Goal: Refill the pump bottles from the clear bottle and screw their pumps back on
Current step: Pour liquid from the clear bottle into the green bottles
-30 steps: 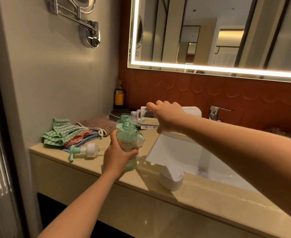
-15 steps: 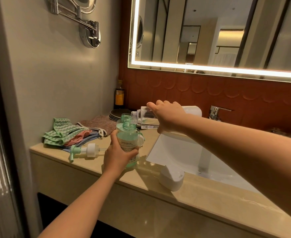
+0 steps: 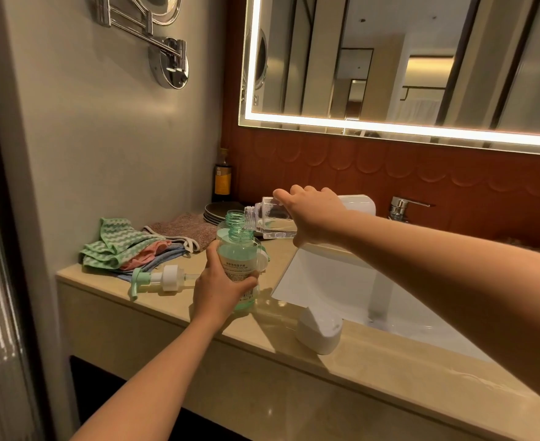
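Observation:
A green pump bottle stands uncapped on the beige counter, and my left hand is wrapped around its body. A second open green bottle neck shows right behind it. My right hand holds the clear bottle tipped on its side, its mouth touching the green necks, a little liquid low inside. One pump head, green nozzle and white collar, lies on the counter to the left. Part of another white cap peeks out behind the held bottle.
Folded cloths and a brown towel lie at the back left, with dark plates and a dark bottle in the corner. The white sink and faucet lie to the right. A white dispenser stands at the sink's front edge.
The clear bottle has dropped slightly, its mouth closer to the green bottle's neck. My left hand stays put on the green bottle.

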A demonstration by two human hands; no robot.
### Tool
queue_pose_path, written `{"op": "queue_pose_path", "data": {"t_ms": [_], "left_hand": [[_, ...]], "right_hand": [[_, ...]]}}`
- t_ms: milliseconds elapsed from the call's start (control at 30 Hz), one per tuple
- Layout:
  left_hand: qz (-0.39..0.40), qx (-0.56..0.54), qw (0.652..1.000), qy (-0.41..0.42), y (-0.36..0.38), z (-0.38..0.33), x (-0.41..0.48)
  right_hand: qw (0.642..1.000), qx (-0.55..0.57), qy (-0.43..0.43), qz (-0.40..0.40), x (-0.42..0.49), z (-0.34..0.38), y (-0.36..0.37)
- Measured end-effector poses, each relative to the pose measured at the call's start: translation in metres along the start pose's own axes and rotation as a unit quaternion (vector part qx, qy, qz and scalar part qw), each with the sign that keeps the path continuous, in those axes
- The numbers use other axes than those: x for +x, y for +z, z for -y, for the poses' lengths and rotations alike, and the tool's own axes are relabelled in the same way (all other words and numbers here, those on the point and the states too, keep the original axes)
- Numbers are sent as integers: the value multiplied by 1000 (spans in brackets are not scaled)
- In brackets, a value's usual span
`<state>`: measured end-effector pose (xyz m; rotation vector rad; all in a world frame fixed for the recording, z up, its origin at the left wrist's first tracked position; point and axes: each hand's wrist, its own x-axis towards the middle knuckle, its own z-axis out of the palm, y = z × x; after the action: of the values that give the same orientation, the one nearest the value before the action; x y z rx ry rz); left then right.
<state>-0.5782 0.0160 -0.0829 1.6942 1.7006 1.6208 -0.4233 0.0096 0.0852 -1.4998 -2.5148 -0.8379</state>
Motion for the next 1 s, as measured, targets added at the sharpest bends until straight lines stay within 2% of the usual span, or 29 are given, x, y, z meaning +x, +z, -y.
{"op": "queue_pose_path", "data": {"t_ms": [1000], "left_hand": [[4, -2, 1000, -3, -1, -1, 0]], "right_hand": [[1000, -10, -1, -8, 3, 0, 1]]}}
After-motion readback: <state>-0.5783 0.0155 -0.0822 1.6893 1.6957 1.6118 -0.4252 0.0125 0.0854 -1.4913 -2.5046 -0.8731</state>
